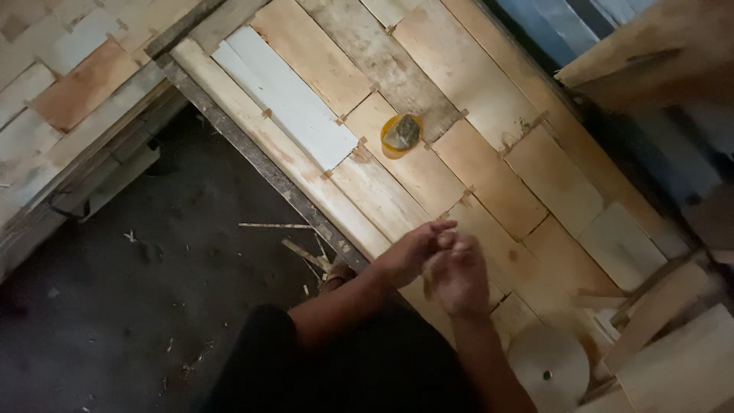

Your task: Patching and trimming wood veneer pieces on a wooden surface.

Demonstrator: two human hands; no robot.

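A person's two bare hands meet above a panel [489, 180] of pale wooden strips laid edge to edge, seen from a camera worn on the head. The left hand [409, 254] reaches across from the forearm below, fingers drawn together and pointing toward the right hand [459, 275], whose fingers curl loosely inward. The fingertips of the two hands touch or nearly touch, and whether anything small is pinched between them cannot be told in the dim, blurred picture. Both hands hover over the panel near its lower edge, close to the dark wooden rail [260, 164] that borders the panel's left side. Farther up the panel, well apart from the hands, a small yellow dish [400, 134] sits on the strips with a grey lump [402, 131] resting in it. One strip [287, 99] near the rail is noticeably whiter than its neighbours. By the panel's lower right corner lies a pale round disc [549, 365] with a small hole at its centre. Left of the rail, wood splinters [294, 246] lie scattered on the dark floor [130, 306].
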